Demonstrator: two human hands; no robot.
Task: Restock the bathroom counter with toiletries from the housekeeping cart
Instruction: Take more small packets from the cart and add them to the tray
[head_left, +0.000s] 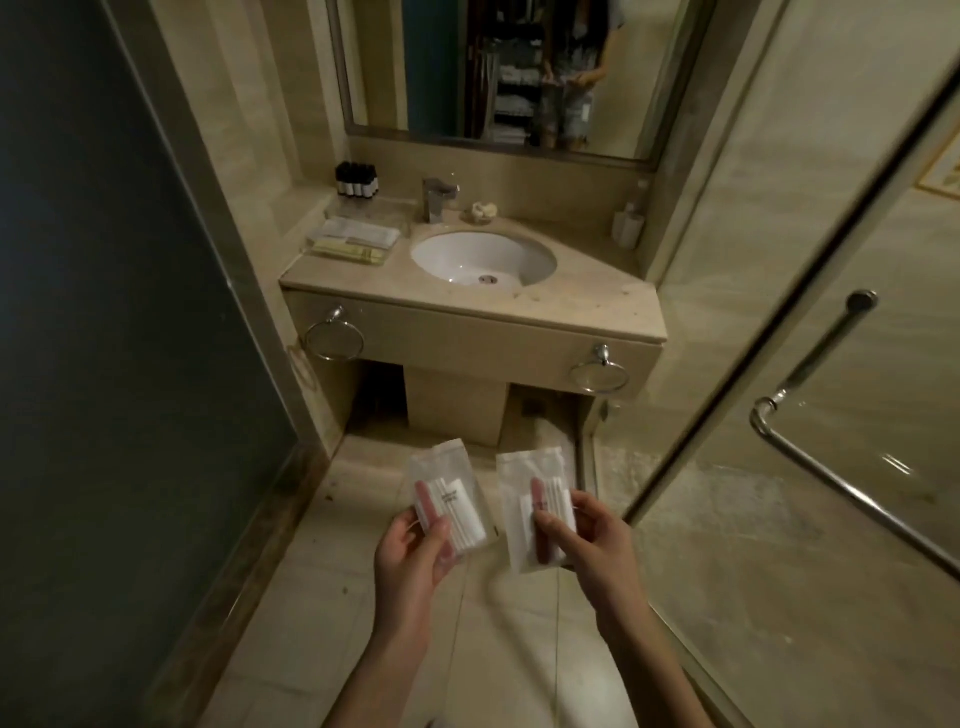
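Toiletry packet (445, 493), seemingly holding cotton swabs, is pinched in the left grip (410, 553); the right grip (592, 545) pinches a second packet (532, 483), both well apart from the desk (467, 306).

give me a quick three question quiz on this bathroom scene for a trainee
1. True or false: the left hand holds one packet and the right hand holds a second packet.
2. The small dark bottles stand: A) in the basin, B) at the back of the counter, left of the faucet, C) on the floor.
3. How many towel rings hang on the counter's front?
Key: 1 true; 2 B; 3 two.
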